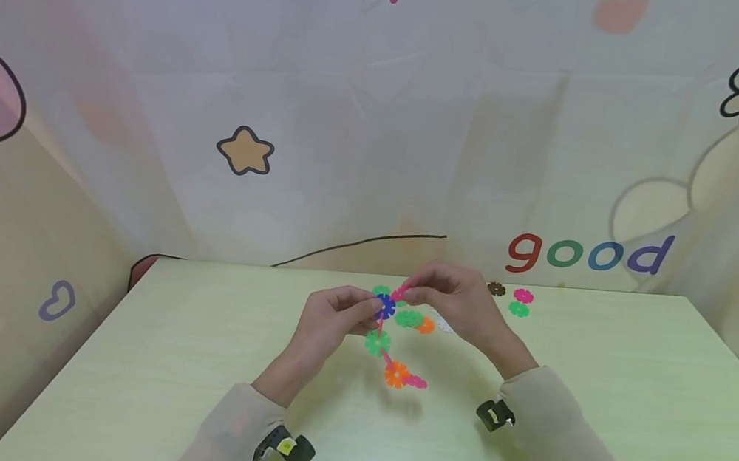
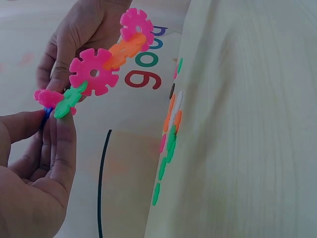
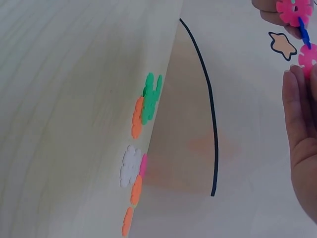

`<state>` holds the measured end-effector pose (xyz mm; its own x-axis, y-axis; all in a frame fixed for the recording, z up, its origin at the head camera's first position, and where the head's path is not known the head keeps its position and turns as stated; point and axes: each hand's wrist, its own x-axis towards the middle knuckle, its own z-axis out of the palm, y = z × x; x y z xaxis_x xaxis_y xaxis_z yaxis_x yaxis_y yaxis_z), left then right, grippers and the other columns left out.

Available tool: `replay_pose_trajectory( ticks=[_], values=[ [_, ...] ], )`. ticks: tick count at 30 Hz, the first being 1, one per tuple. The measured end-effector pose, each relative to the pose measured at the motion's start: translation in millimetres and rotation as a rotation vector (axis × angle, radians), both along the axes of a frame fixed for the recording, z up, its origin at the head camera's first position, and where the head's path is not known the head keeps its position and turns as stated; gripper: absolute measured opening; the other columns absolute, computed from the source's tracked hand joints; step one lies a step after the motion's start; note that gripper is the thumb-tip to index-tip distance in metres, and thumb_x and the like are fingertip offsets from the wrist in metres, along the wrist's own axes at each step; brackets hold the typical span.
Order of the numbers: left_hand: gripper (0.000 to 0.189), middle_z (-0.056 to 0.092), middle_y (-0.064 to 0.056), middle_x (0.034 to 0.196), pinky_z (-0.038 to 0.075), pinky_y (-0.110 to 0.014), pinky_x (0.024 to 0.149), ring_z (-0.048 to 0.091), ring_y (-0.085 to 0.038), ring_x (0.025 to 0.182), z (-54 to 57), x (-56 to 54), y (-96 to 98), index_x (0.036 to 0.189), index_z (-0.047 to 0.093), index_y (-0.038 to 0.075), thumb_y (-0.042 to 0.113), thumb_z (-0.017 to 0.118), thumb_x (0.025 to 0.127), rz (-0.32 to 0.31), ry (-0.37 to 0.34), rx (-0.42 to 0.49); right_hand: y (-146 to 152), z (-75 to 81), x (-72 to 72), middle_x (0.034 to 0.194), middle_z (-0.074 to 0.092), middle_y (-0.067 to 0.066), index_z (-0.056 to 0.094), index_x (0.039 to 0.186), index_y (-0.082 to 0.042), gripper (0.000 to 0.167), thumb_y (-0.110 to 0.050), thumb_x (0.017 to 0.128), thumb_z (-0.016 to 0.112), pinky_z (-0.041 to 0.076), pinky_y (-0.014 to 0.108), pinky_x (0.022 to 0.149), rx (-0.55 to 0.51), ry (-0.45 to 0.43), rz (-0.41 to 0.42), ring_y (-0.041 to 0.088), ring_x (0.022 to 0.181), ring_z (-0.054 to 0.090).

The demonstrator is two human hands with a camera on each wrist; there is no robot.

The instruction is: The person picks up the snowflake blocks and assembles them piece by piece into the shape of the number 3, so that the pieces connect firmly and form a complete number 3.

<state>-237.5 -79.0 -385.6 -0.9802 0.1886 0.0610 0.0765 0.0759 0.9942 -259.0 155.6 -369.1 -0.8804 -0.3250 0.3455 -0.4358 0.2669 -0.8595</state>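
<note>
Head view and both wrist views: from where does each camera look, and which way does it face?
Head: on the head, facing forward and down to table and backdrop; left hand, right hand, sleeves show.
Left wrist: on that wrist, facing the held chain; both hands show.
Right wrist: on that wrist, facing pieces on table; both hands show, cut off.
Head and right wrist views share the star.

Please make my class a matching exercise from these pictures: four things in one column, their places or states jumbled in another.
Column 1
1. Left hand
2. Right hand
3. Brown disc
4. Orange disc in the held chain

Column 2
A. Lying near the table's far edge
B. Pinching a pink disc
C. Joined between two pink discs
D. Pinching a blue disc

Pairs: 1-D, 2-B, 3-A, 4-C
</note>
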Motion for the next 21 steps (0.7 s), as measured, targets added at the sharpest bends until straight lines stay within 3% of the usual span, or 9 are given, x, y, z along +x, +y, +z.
replay_pose_trajectory(
  ticks=[10,21],
  values=[
    [0.018,0.080,0.001,0.092,0.069,-0.028,0.086,0.077,-0.009,0.080,1.5,0.7,-3.0,0.113,0.080,-0.004,0.011,0.076,0.104,-0.014,-0.002,0.005,-8,-4.1,3.1,0.098,0.082,0.022,0.079,0.102,0.004,0.007,0.006,0.096,0.079,0.066,0.022,0.086,-0.043,0.093,-0.019,0.009,0.088,0.082],
    [0.019,0.078,0.004,0.089,0.069,-0.026,0.083,0.076,-0.009,0.078,1.2,-0.4,-3.0,0.115,0.078,-0.007,0.008,0.074,0.104,-0.027,-0.018,0.033,-16,-5.9,8.1,0.096,0.080,0.025,0.079,0.100,0.005,0.008,0.010,0.093,0.079,0.065,0.020,0.083,-0.089,0.121,-0.018,0.002,0.084,0.078]
  ],
)
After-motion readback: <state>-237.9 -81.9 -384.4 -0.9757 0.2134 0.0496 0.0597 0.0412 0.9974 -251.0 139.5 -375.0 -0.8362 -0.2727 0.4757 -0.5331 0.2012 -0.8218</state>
